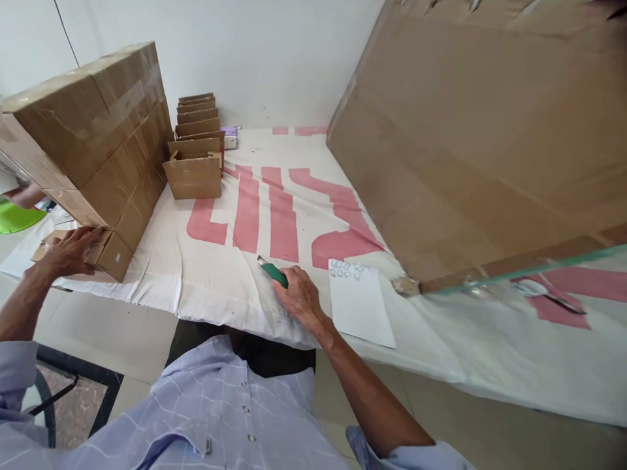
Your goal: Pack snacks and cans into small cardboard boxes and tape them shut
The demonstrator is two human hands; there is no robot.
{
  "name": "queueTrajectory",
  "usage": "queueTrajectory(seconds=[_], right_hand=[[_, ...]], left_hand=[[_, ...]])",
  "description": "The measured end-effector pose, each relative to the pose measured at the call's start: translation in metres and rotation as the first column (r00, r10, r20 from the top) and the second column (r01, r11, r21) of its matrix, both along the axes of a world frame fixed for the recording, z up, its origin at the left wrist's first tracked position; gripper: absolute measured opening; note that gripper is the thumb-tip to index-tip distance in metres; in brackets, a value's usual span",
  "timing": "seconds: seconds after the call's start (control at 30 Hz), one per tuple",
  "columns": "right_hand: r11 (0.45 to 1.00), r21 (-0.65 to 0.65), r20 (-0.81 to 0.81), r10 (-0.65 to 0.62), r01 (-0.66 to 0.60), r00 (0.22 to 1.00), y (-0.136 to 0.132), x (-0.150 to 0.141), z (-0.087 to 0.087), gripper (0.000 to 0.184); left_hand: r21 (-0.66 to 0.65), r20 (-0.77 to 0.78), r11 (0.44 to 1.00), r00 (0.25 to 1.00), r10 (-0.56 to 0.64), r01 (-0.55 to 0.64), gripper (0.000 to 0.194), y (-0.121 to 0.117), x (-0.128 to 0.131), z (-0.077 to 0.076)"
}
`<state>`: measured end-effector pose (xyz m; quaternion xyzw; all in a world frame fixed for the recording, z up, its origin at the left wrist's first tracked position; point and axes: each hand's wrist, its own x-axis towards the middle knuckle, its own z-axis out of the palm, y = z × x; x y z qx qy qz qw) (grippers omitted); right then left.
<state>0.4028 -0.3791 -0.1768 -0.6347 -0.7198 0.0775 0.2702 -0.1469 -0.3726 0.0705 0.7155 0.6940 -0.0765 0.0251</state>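
My right hand (300, 297) rests on the white cloth near the table's front edge, fingers closed round a green-handled cutter (272, 272) whose tip points up and left. My left hand (68, 251) lies on a small flat cardboard box (110, 254) at the table's left corner, fingers spread over its top. Beside that small box stands a big taped carton (98, 130). A white sheet of paper (360, 303) lies just right of my right hand.
A very large brown carton (480, 130) fills the right side, its lower edge over the table. A row of small open cardboard boxes (194, 173) runs toward the wall. The white cloth (210, 287) carries big red letters. Someone else's arm shows at the far left, above a green object (14, 219).
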Motion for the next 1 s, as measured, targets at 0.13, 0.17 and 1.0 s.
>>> queueTrajectory(seconds=[0.13, 0.17, 1.0], right_hand=[[1.000, -0.009, -0.006, -0.006, 0.006, 1.000, 0.001, 0.001, -0.002, 0.019], [1.000, -0.007, -0.009, -0.009, 0.009, 1.000, 0.002, 0.001, -0.002, 0.020], [0.998, 0.062, -0.095, 0.029, -0.024, 0.995, 0.003, 0.004, 0.006, 0.022]], left_hand=[[-0.034, -0.097, 0.999, 0.995, -0.029, 0.026, 0.087, 0.004, -0.006, -0.001], [-0.025, -0.100, 0.999, 0.994, -0.036, 0.034, 0.082, 0.004, -0.005, -0.002], [0.367, 0.571, 0.910, 0.725, -0.385, 0.194, 0.094, -0.016, 0.209, -0.065]])
